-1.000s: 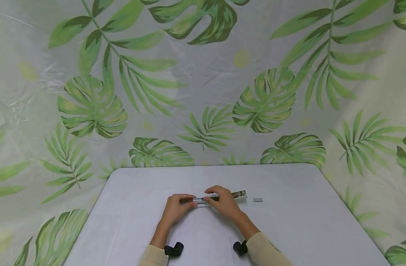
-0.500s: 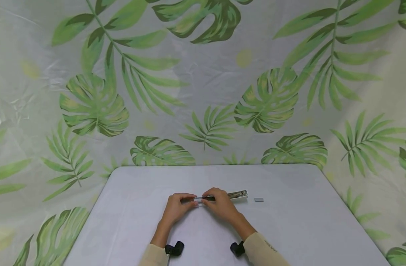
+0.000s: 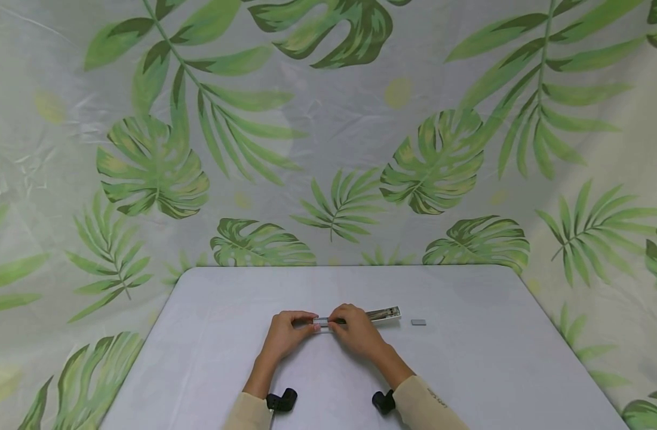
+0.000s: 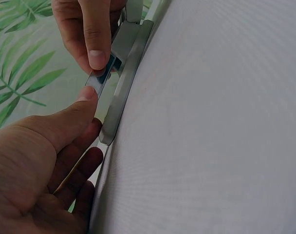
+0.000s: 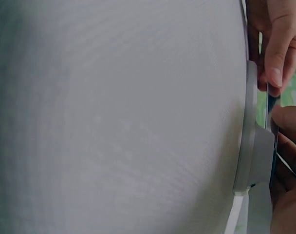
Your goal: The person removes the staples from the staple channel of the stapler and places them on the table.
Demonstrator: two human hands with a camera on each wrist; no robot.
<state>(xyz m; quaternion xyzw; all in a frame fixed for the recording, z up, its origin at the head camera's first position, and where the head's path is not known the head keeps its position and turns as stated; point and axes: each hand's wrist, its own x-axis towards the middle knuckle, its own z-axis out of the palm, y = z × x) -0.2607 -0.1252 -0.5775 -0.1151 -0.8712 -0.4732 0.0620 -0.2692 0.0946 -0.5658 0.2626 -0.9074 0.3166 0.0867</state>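
A stapler (image 3: 383,314) lies across the middle of the table, opened out, with its top cover swung back to the right. At the left end of its metal magazine, my left hand (image 3: 286,335) pinches between thumb and fingers. My right hand (image 3: 361,331) pinches the magazine nearer the hinge, a short way from the left fingertips. Between the hands shows a pale, ridged stretch of the magazine. The left wrist view has the grey stapler base (image 4: 126,92) below the magazine, with the left thumb (image 4: 87,95) on the magazine's end. The right hand's palm hides the hinge part in the head view.
A small grey strip of staples (image 3: 418,322) lies on the white table (image 3: 226,298), just right of the stapler's cover. Behind the table hangs a leaf-patterned cloth (image 3: 339,143). A black wrist camera (image 3: 282,400) sits on the left wrist, another on the right.
My right hand has moved slightly left and its fingers have closed in on the magazine. The stretch between the hands looks paler now. My left hand has kept its place.
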